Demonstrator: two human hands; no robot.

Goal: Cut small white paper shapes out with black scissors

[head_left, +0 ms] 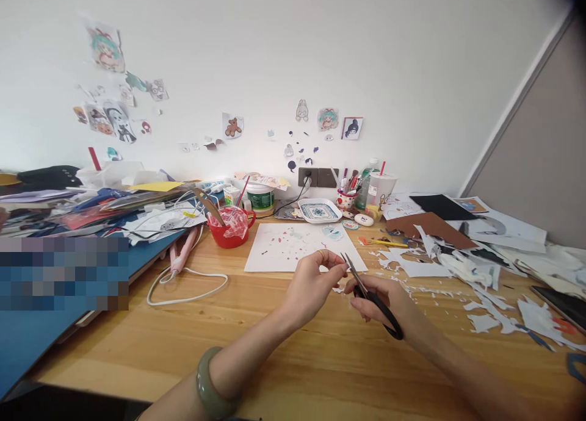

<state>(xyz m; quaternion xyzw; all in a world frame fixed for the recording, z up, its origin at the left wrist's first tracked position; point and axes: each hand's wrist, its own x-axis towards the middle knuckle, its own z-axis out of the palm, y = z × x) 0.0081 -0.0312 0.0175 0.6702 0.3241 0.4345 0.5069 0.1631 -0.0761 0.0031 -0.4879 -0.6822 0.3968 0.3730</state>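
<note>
In the middle of the view, my right hand (382, 299) grips a pair of black-handled scissors (358, 280), their blades slanting up and to the left. Thumb and index finger of my left hand (315, 280) are pinched together close to the blades; whatever small piece they hold is too tiny to make out. A green bangle (213, 381) circles my left wrist. Just beyond both hands lies a white sheet (270, 247) bearing several small coloured cut-outs.
Paper scraps (485, 320) litter the wooden table (274, 372) on the right, near yellow pencils (389, 243). A red pot (231, 233), a patterned tray (319, 210) and a lidded cup (381, 189) stand at the back. A white cord (201, 299) loops at left, beside heaped papers.
</note>
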